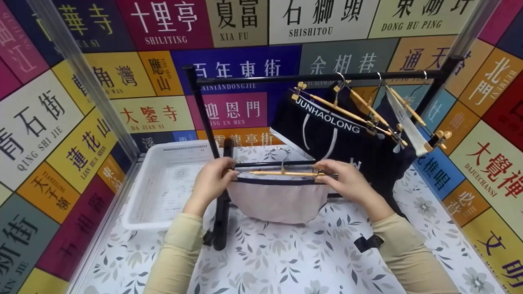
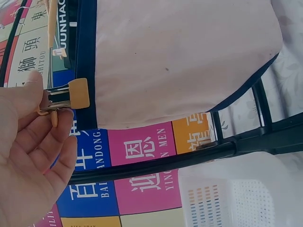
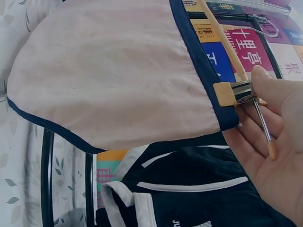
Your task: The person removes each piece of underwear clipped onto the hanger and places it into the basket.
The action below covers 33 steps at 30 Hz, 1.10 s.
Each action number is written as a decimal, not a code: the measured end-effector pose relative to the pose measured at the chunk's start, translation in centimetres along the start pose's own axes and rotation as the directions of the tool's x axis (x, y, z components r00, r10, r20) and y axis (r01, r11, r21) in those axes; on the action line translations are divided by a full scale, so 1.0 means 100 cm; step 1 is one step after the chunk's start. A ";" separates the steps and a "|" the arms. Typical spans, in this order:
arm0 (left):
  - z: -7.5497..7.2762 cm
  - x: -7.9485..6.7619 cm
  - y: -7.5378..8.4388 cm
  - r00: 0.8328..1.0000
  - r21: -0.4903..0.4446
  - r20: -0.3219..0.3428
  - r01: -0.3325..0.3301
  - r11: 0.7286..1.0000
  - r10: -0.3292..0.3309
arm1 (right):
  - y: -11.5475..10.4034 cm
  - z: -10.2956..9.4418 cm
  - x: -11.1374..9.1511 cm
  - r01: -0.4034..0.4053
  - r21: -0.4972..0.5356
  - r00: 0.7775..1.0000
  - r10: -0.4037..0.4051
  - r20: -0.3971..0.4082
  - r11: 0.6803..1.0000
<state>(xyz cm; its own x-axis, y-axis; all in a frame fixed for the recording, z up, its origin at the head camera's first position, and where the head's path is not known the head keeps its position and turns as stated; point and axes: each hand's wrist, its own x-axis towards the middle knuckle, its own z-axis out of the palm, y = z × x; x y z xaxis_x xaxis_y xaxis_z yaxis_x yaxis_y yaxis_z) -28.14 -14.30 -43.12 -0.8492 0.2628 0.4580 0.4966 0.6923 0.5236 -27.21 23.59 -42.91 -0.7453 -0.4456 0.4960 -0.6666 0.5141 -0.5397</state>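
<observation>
A pale pink cloth piece with navy edging (image 1: 280, 201) hangs from a wooden clip hanger (image 1: 267, 173), low in front of the rack. With thumb and fingers my left hand (image 1: 211, 179) pinches the clip at the hanger's left end; in the left wrist view that clip (image 2: 79, 93) bites the cloth's navy band. My right hand (image 1: 347, 183) pinches the right-end clip (image 3: 225, 94), whose pad also sits on the band. The hanger's metal hook (image 1: 282, 154) points up, apart from the rack's top bar. What kind of garment the cloth is, I cannot tell.
A black rack (image 1: 261, 78) stands on a leaf-patterned tablecloth (image 1: 269, 261). From its right half hang dark shorts lettered JUNHAOLONG (image 1: 327, 116) and other dark garments on clip hangers. A white plastic basket (image 1: 141, 183) sits left of the rack. Sign-covered walls (image 1: 45, 163) enclose the table.
</observation>
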 end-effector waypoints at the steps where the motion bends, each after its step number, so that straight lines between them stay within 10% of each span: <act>1: 0.001 -0.001 0.000 1.000 -0.008 0.001 0.003 1.000 -0.003 | 0.001 0.001 0.000 -0.004 -0.002 1.000 0.004 -0.001 1.000; 33: 0.030 -0.022 -0.008 1.000 0.041 0.017 -0.002 0.999 0.001 | 0.021 0.027 -0.020 -0.107 -0.029 0.991 0.105 -0.086 0.994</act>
<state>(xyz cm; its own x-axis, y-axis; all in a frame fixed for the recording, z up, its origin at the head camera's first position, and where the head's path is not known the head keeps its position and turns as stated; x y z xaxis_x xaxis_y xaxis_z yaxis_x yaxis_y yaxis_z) -27.15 -13.44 -46.68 -0.8517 0.2748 0.4461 0.4902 0.7188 0.4931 -27.12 23.57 -46.88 -0.8069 -0.3243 0.4938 -0.5819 0.5802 -0.5698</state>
